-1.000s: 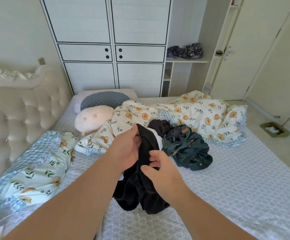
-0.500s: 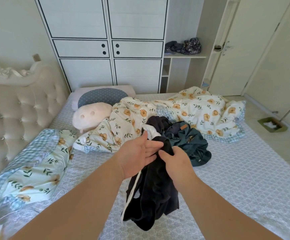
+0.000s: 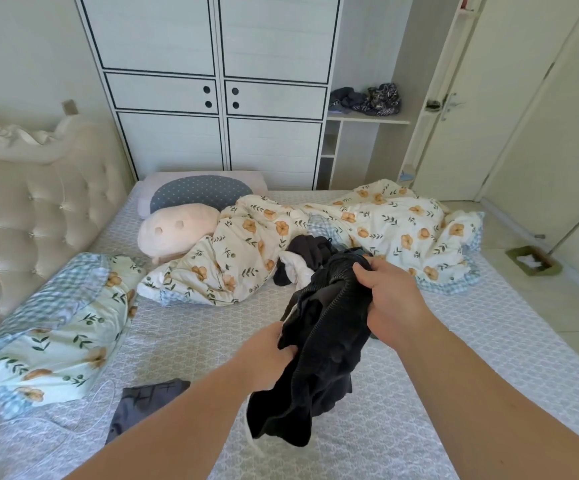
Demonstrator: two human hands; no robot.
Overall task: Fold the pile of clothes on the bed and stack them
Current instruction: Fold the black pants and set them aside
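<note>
Right fingers: curled over the upper edge of the black garment [image 3: 322,327], pinching it at its ribbed band.
Left fingers: closed on the garment's left edge, lower down; fingertips hidden in the cloth.
Right hand [image 3: 390,299]: raised, farther from the camera.
Left hand [image 3: 264,358]: lower and nearer.
Black garment: bunched, hanging between the 2 hands above the bed [image 3: 471,341]; a white cord dangles from its lower end.
Pile [image 3: 302,261]: dark and white clothes behind the garment, against the floral quilt [image 3: 246,258].
Grey cloth [image 3: 146,407]: flat on the bed, left of the left forearm.
Pillows: floral pillow [image 3: 49,327] by the headboard [image 3: 21,209]; pink pillow [image 3: 177,230] beyond.
</note>
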